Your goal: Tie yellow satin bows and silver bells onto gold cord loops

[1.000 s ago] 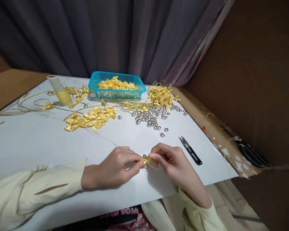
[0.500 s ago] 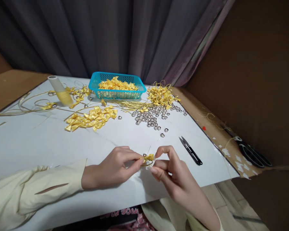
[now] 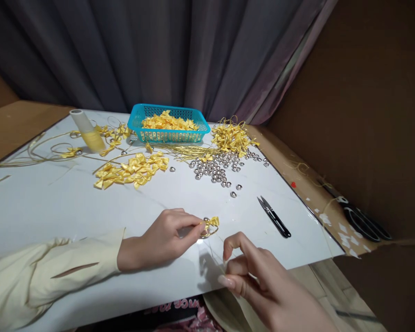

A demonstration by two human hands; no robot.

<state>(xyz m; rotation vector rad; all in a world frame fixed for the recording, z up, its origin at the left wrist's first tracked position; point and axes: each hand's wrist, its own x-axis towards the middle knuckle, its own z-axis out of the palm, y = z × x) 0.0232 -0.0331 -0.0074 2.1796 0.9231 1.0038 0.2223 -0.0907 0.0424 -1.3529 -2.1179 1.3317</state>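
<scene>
Pinched between the thumb and index finger of my left hand is a yellow ribbon bow. A silver bead and a small loop of gold cord sit at the bow. My right hand is lower and to the right, apart from the bow, with its fingers curled. A faint thin thread runs from below the bow toward its fingertips. Whether a needle is in those fingers is too small to tell. Black thread snips lie to the right of both hands.
Loose yellow bows and silver beads lie farther back. Behind them are a turquoise basket of bows, gold cords, a pile of looped bows and a tube-shaped bottle. Black scissors rest at the right edge.
My right hand has drawn away from the bow, down and to the right. My left hand stays nearly in place, and the bow has turned so its cord loop shows more.
</scene>
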